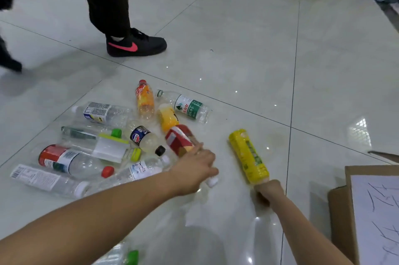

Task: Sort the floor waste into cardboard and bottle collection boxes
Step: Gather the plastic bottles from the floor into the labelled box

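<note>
While the right hand (268, 191) grips the yellow-labelled plastic bottle (248, 155) at lower right, close the left hand (195, 169) fully around the red-labelled clear bottle (180, 140), whose grasp cannot be confirmed, before lifting.

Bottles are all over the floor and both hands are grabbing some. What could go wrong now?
1. The left hand reaches into the tight pile for the red-labelled bottle; nudged neighbours like the Pepsi bottle may roll off across the smooth tiles.
2. A bystander's black shoe is close to the pile, so someone could step on a stray bottle and slip.
3. The right hand holds the yellow bottle only by its end; it might slip.
</note>
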Available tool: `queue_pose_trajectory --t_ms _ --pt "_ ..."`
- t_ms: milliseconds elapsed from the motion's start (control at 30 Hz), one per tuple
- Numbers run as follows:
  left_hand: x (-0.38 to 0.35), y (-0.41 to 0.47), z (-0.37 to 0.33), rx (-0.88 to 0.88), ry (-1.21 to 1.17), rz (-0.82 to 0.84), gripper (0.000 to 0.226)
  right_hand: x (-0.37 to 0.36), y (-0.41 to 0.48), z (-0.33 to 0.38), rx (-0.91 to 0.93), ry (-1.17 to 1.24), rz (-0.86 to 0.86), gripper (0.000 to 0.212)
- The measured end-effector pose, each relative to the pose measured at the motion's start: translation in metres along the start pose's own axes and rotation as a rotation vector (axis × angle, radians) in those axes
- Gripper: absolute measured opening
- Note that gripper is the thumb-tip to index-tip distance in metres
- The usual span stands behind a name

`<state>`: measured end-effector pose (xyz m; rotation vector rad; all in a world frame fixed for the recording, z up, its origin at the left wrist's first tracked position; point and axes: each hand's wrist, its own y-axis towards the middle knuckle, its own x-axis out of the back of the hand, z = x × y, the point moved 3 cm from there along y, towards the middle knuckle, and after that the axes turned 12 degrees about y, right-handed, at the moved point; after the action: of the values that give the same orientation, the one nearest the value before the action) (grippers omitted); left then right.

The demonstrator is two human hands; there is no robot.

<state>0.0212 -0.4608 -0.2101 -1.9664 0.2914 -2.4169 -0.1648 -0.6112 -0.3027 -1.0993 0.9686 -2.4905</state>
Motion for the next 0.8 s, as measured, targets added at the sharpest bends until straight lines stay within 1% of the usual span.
queue_pose_trajectory --t_ms 33,67,133,200,233,300,367,400,467,533,600,667,700,767,800 --pt "0.002 0.002 -0.009 -0.062 0.036 -0.031 0.039 -0.004 -0.010 -0.006 -0.019 0.031 0.042 0.015" --pt "0.003 0.003 -0.016 -0.100 0.059 -0.071 0.035 -0.010 -0.020 -0.013 -0.035 0.082 0.071 0.007" --pt "0.002 0.004 -0.029 -0.126 0.054 -0.137 0.030 -0.024 -0.033 -0.029 -0.104 0.271 0.132 0.017" --pt "0.001 0.004 -0.044 -0.134 0.006 -0.126 0.030 -0.043 -0.051 -0.044 -0.239 0.535 0.260 0.015" --pt "-0.001 0.004 -0.051 -0.119 -0.029 -0.072 0.034 -0.052 -0.062 -0.050 -0.314 0.644 0.327 0.016" --pt "-0.009 0.004 -0.060 0.006 -0.138 0.082 0.044 -0.066 -0.081 -0.058 -0.439 0.817 0.433 0.022" --pt "-0.012 0.001 -0.067 0.114 -0.268 0.254 0.050 -0.073 -0.096 -0.063 -0.527 1.010 0.484 0.023" --pt "-0.011 0.001 -0.070 0.151 -0.332 0.284 0.052 -0.074 -0.101 -0.065 -0.541 1.098 0.490 0.022" --pt "-0.007 0.001 -0.075 0.232 -0.518 0.319 0.047 -0.073 -0.109 -0.067 -0.540 1.220 0.467 0.017" --pt "-0.009 0.003 -0.081 0.355 -0.710 0.334 0.035 -0.069 -0.118 -0.064 -0.513 1.288 0.447 0.013" --pt "-0.011 0.002 -0.085 0.526 -0.862 0.296 0.022 -0.065 -0.127 -0.058 -0.489 1.287 0.450 0.011" --pt "-0.007 -0.002 -0.087 0.679 -0.951 0.242 0.002 -0.061 -0.135 -0.051 -0.458 1.281 0.459 0.009" --pt "-0.004 -0.002 -0.087 0.735 -0.975 0.202 0.008 -0.059 -0.137 -0.047 -0.431 1.301 0.468 0.009" --pt "0.006 -0.002 -0.083 0.827 -1.034 0.132 0.023 -0.051 -0.141 -0.036 -0.317 1.338 0.497 0.013" --pt "0.015 -0.001 -0.080 0.853 -1.062 0.096 0.026 -0.044 -0.141 -0.030 -0.251 1.335 0.498 0.016"
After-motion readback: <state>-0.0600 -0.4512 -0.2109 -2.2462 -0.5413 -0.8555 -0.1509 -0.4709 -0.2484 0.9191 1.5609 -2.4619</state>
